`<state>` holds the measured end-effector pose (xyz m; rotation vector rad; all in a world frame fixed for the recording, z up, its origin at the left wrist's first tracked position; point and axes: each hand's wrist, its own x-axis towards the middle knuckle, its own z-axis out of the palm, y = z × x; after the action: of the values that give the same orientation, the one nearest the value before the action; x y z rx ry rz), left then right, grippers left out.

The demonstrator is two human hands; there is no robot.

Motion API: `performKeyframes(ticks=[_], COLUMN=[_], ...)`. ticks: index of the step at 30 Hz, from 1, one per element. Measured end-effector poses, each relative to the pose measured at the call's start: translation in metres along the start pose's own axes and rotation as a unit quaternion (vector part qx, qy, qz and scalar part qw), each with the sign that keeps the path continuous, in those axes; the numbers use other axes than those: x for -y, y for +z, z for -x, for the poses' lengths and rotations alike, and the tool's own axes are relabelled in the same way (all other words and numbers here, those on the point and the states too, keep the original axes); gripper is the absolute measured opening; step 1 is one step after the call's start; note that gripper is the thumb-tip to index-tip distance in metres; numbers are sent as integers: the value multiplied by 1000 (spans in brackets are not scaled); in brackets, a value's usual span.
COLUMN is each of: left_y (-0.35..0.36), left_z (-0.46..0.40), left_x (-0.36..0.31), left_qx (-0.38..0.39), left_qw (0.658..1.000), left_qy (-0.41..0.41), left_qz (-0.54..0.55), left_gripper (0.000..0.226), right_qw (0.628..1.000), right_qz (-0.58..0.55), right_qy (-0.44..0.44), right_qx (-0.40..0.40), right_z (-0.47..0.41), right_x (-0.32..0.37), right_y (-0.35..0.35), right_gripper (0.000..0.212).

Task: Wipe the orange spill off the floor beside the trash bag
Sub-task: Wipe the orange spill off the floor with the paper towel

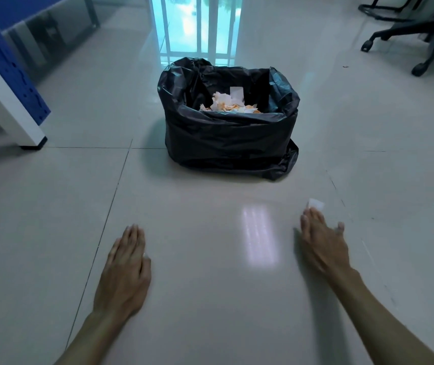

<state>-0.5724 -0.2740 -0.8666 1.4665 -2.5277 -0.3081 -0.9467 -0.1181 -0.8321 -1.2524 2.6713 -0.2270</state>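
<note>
A black trash bag (230,135) stands open on the pale tiled floor (210,299), with crumpled white and orange-stained tissues (230,104) inside it. My left hand (126,264) lies flat on the floor in front of the bag, fingers together, holding nothing. My right hand (323,241) reaches forward on the right, blurred, its fingertips on a small white tissue (316,204) that lies on the floor. I see no orange spill on the tiles around the hands.
A white and blue desk leg (13,106) stands at the left. An office chair base with wheels (416,48) is at the back right. A glass door (197,25) is behind the bag.
</note>
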Motion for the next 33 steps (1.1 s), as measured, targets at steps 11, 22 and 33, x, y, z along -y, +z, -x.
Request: performKeyframes(ticks=[11, 22, 33], left_y=[2, 1, 12], left_z=[-2, -1, 5], left_x=[1, 0, 4], left_qx=[-13, -13, -22], left_qw=[1000, 1000, 1000], left_qy=[5, 5, 14], left_qz=[6, 12, -15], left_gripper=[65, 66, 66], right_qw=[964, 957, 997], right_qz=[-22, 2, 27], right_qy=[-256, -289, -32], right_qx=[66, -4, -67], right_z=[-30, 6, 59], right_x=[200, 113, 14], right_y=[61, 41, 33], right_gripper=[81, 57, 71])
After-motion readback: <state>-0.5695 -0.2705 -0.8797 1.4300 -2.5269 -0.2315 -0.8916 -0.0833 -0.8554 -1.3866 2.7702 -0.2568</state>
